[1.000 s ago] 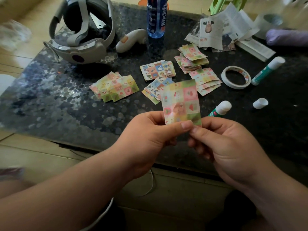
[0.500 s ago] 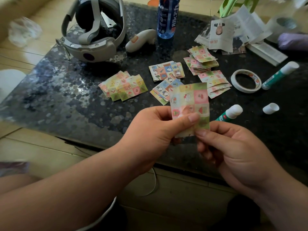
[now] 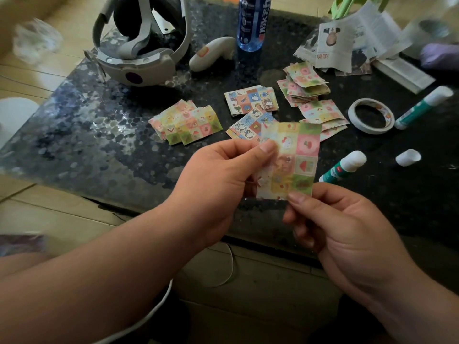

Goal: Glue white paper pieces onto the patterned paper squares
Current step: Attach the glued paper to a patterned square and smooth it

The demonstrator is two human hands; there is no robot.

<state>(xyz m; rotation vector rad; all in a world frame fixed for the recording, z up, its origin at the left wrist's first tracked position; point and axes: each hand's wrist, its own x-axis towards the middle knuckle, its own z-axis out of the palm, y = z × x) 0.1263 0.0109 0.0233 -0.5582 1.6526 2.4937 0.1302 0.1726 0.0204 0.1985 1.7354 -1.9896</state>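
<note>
I hold one patterned paper square upright above the near edge of the dark speckled table. My left hand pinches its upper left edge with the thumb on the front. My right hand pinches its lower right corner. Whatever is on the back of the paper is hidden. An uncapped green glue stick lies just right of the paper, its white cap further right. Several stacks of patterned squares lie on the table beyond my hands.
A tape roll and a second, capped glue stick lie at the right. At the back are a grey headset, a white controller, a blue bottle and cut newspaper pieces.
My left thumb has slid from the paper's lower edge up to its upper left edge. My right hand stays on the lower right corner. The camera has shifted slightly.
</note>
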